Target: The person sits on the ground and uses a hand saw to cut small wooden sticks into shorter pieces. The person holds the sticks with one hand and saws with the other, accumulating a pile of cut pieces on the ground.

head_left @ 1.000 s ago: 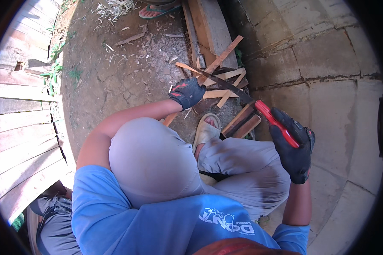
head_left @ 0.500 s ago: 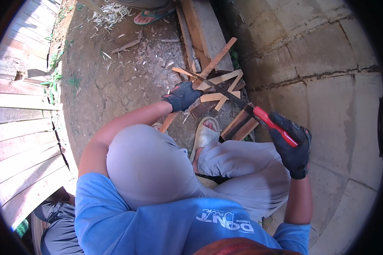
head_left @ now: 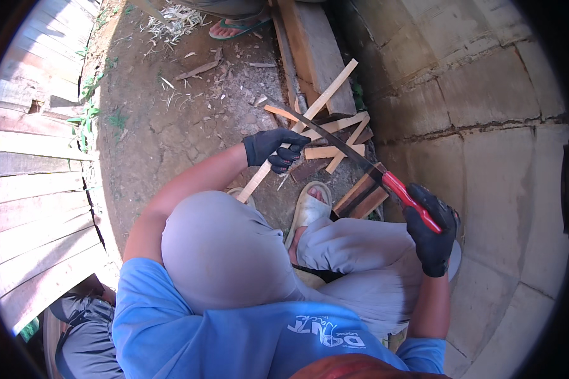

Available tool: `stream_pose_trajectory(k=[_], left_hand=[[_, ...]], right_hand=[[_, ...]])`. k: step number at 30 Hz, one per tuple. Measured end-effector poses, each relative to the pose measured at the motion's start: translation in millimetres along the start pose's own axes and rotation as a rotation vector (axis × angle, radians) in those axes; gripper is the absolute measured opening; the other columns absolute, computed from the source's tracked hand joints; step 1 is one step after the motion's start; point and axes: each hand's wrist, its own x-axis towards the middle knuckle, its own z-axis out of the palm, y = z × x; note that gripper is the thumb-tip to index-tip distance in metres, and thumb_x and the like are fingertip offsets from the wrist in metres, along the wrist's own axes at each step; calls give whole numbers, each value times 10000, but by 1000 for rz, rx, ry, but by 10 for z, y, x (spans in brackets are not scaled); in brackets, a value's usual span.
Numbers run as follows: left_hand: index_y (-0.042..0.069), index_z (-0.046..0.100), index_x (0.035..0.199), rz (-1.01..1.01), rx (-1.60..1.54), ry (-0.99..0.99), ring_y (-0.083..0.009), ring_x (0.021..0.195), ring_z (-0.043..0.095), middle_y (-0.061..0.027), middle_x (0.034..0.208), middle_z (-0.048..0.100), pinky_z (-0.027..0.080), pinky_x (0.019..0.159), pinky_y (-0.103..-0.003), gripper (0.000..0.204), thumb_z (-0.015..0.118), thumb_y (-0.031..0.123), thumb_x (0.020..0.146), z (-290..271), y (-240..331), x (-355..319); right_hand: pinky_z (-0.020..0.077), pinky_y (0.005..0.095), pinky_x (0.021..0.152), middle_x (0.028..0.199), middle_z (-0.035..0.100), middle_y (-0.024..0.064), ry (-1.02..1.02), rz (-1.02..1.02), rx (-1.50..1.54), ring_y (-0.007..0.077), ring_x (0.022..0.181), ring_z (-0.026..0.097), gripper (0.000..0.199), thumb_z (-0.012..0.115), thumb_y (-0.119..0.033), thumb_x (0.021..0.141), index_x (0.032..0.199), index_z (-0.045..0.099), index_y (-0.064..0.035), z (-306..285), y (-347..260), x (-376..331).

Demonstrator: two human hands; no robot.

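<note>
My left hand (head_left: 277, 149), in a dark glove, is closed round a narrow strip of wood (head_left: 324, 95). The strip slants from beside my left knee up to the right, its far end near a thick timber beam (head_left: 325, 54). In my right hand (head_left: 431, 228), also gloved, is the red handle of a tool with a long dark blade (head_left: 344, 144). The blade reaches left across the strip, just beyond my left hand. I cannot tell whether its edge has teeth, or whether it touches the strip.
Loose wooden pieces (head_left: 335, 152) lie crossed beyond my sandalled foot (head_left: 311, 203), with short blocks (head_left: 361, 194) beside them. A block wall (head_left: 487, 158) stands at right, weathered planks (head_left: 31, 189) at left. Another person's foot (head_left: 234, 28) and curled shavings (head_left: 174, 25) are at the far side.
The strip in my left hand now shows a paler face, and my left fingers have shifted round it. My right hand and the tool have lowered slightly in view.
</note>
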Motion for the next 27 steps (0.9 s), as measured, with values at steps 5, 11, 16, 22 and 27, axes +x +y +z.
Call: stream_pose_trajectory(k=[5, 11, 16, 22, 27], left_hand=[[154, 499, 706, -27, 244, 264, -127, 405, 428, 29, 560, 419, 390, 447, -322, 455, 587, 382, 1090, 173, 69, 28], [-8, 692, 959, 133, 957, 822, -181, 556, 672, -81, 702, 671, 538, 558, -354, 440, 705, 431, 996, 520, 94, 16], [-12, 712, 1106, 320, 1539, 985, -478, 970, 711, -289, 999, 735, 558, 838, -523, 390, 612, 350, 998, 184, -151, 227], [31, 707, 1126, 527, 1460, 963, -439, 998, 715, -254, 1031, 741, 558, 851, -526, 290, 588, 257, 990, 130, -235, 308], [37, 701, 1114, 532, 1496, 932, -437, 975, 713, -247, 1003, 741, 555, 844, -530, 260, 581, 218, 970, 79, -230, 264]], right_hand=[[599, 368, 885, 1142, 799, 172, 171, -88, 216, 252, 964, 798, 404, 824, -118, 857, 1247, 772, -27, -44, -369, 31], [583, 361, 920, 1140, 798, 144, -36, -341, 100, 232, 1048, 770, 346, 767, -134, 942, 1274, 760, -36, 560, -758, 835], [577, 350, 878, 1141, 792, 148, -194, -167, 218, 225, 984, 770, 340, 750, -203, 962, 1270, 770, -61, 1366, -741, 1290], [560, 354, 970, 1199, 785, 132, -155, -213, 242, 230, 1089, 751, 353, 728, -217, 961, 1279, 767, -69, 2060, -478, 1686], [541, 358, 1024, 1226, 779, 130, -221, -163, 278, 237, 1149, 737, 358, 711, -216, 986, 1312, 752, -74, 2105, -462, 1643]])
